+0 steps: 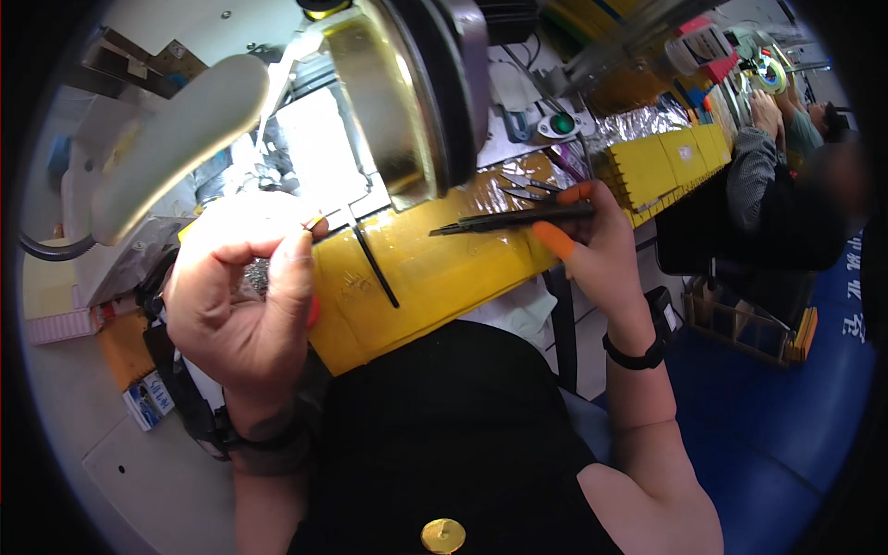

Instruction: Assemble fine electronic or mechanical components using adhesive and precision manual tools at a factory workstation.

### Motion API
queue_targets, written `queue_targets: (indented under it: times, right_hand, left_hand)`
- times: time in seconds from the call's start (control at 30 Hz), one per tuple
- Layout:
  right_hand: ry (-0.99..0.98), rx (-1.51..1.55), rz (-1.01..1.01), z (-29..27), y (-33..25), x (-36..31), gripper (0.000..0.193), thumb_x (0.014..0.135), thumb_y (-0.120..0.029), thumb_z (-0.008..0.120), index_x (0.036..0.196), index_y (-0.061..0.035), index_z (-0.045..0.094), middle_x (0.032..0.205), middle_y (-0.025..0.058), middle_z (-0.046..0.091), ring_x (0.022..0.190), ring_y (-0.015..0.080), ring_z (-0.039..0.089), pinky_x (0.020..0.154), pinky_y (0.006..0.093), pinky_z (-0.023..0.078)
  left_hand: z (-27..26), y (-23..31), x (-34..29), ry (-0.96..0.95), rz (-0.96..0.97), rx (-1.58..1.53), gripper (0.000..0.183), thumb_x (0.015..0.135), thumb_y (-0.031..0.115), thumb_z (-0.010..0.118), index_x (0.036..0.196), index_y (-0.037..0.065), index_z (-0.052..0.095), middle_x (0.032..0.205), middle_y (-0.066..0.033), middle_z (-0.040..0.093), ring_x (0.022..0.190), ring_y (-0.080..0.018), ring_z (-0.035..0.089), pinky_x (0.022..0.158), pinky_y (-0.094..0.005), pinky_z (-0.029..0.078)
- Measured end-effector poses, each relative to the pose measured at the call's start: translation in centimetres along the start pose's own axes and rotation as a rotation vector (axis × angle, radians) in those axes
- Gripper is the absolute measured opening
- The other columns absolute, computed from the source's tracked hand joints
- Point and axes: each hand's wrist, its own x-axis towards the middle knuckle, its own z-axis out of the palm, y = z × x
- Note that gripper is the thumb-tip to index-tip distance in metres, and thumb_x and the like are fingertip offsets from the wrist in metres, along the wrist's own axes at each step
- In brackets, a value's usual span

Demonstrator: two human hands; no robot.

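My left hand [236,296] is raised over the left end of a yellow mat [416,305], thumb and forefinger pinched together. Something tiny may sit at the fingertips, but glare and size hide what it is. In my right hand [606,254] is a pair of black tweezers [509,220], tips pointing left above the mat. Orange finger cots [553,239] cover some of its fingertips. Just behind the tweezers show thin pointed metal tips [527,192]; whether my hand holds them too, I cannot tell. A thin black stick [375,268] lies on the mat between my hands.
A large round magnifier or microscope head [412,102] hangs close above the work, beside a pale lamp arm [185,148]. A bright white panel [319,143] glows behind. Yellow bins [661,171] stand to the right; another person's sleeve [754,180] is beyond them.
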Motion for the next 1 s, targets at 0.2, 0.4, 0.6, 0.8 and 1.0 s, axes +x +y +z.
queue_targets:
  times: [0.2,0.4,0.6,0.8,1.0]
  right_hand:
    - [0.137,-0.711,-0.318,-0.5,-4.0,-0.8,0.026,0.082,-0.009,0.078,0.1,0.0014,0.062,0.051,0.0016,0.044,0.044,0.0108,0.042,0.048,0.0271,0.035]
    - [0.119,-0.658,-1.381,5.2,-9.6,0.0,0.028,0.066,-0.012,0.083,0.09,-0.0138,0.069,0.1,0.0084,0.065,0.092,0.0255,0.059,0.075,0.0309,0.044]
    - [0.167,-0.513,-1.609,9.4,-9.9,3.2,0.031,0.064,-0.016,0.081,0.087,-0.0173,0.061,0.119,0.011,0.066,0.11,0.0332,0.052,0.088,0.0414,0.038]
    - [0.127,-0.53,-1.601,9.7,-10.1,3.3,0.028,0.063,-0.019,0.077,0.086,-0.016,0.061,0.12,0.0104,0.065,0.111,0.0311,0.052,0.087,0.0436,0.035]
    - [0.11,-0.515,-1.49,10.2,-10.2,2.6,0.018,0.061,-0.017,0.074,0.076,-0.0134,0.066,0.121,0.0067,0.064,0.111,0.0276,0.051,0.09,0.0433,0.033]
  left_hand:
    - [1.1,2.4,0.3,0.074,-0.359,-0.141,0.006,0.091,-0.007,0.065,0.095,-0.005,0.06,0.089,-0.0115,0.07,0.084,-0.0158,0.07,0.077,-0.0259,0.054]
    - [1.1,3.4,0.7,0.017,-0.466,-0.277,0.005,0.096,-0.002,0.061,0.097,-0.003,0.056,0.078,-0.0084,0.066,0.068,-0.0102,0.063,0.053,-0.0185,0.042]
    - [0.2,4.2,1.5,-0.047,-0.568,-0.422,0.003,0.096,-0.001,0.059,0.098,-0.003,0.057,0.072,-0.0071,0.064,0.058,-0.0083,0.058,0.047,-0.0179,0.038]
    - [0.0,4.1,1.5,-0.024,-0.638,-0.52,0.006,0.094,-0.003,0.06,0.099,-0.007,0.062,0.073,-0.0081,0.066,0.061,-0.0103,0.062,0.053,-0.0192,0.045]
    - [1.0,2.2,-0.1,0.081,-0.177,-0.105,0.006,0.091,-0.005,0.066,0.097,-0.007,0.066,0.081,-0.0123,0.071,0.069,-0.0135,0.068,0.063,-0.0228,0.053]
